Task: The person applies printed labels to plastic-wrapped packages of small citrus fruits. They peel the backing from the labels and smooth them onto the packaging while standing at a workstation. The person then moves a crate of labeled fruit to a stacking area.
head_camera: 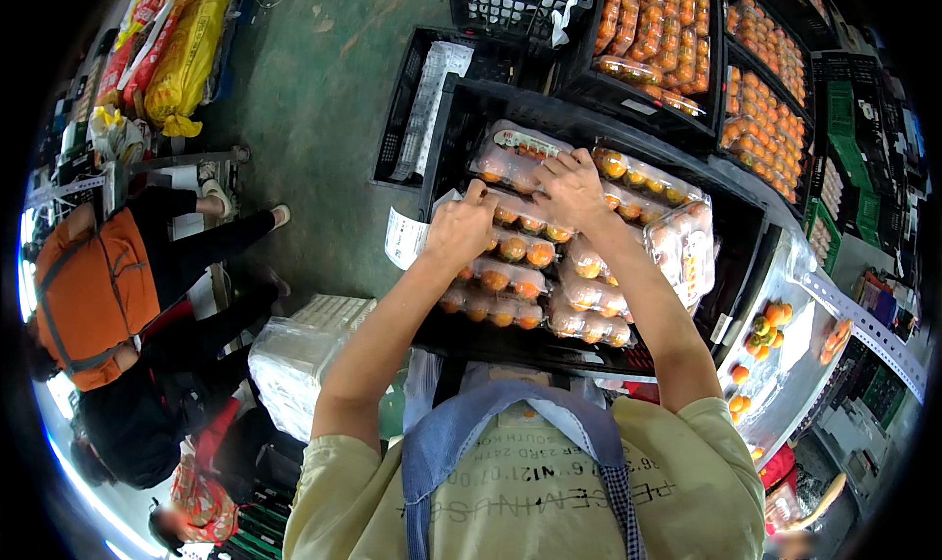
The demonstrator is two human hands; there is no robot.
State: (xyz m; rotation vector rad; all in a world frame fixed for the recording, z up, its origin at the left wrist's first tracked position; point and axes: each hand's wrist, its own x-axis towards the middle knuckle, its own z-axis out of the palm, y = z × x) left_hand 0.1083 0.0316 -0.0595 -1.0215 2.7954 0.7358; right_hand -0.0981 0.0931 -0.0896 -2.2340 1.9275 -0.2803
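A black plastic crate (500, 98) lies before me, with rows of clear plastic clamshell packs of small orange fruit inside. At the left side of the rows, my left hand (462, 225) rests with bent fingers on the end of a fruit pack (531, 222). My right hand (572, 188) is at that pack's other end, its fingers curled down beside a labelled pack (508, 155). The fingertips are partly hidden, so a firm grip does not show. One pack (681, 247) lies tilted on top at the crate's right side.
Farther right stand a stacked crate of fruit packs (655, 30) and a metal table (780, 391) with loose fruit. A black crate holding printed sheets (434, 104) sits beyond. Left are a plastic-wrapped stack (291, 376) and a person in an orange top (103, 288).
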